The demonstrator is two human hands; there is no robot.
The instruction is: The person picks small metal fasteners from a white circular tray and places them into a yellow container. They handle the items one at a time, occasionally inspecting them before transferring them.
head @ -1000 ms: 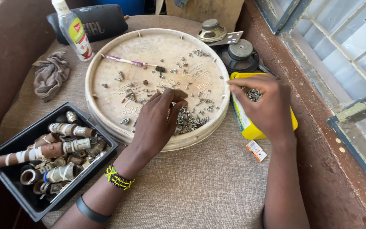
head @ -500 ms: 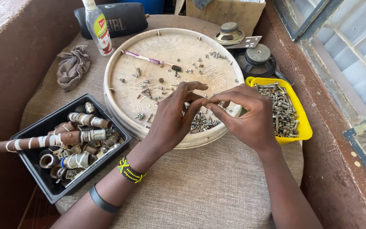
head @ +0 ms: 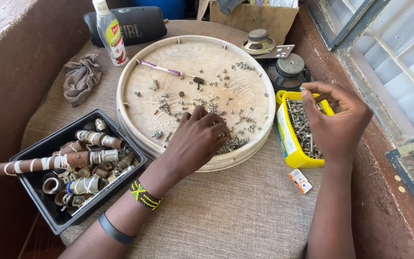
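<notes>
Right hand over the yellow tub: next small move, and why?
Probably open the fingertips and let the small screw drop. The right hand pinches it directly above the yellow tub, which already holds a heap of like screws, while the left hand rests on the loose pile in the round tray.

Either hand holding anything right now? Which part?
Right hand pinches a small screw at its fingertips over the yellow tray; which end, unclear. Left hand rests on screws in the round lid; grip hidden.

Left hand (head: pixel 195 141) covers screw pile (head: pixel 233 143); item pinched in right hand (head: pixel 336 122) too small to identify.
</notes>
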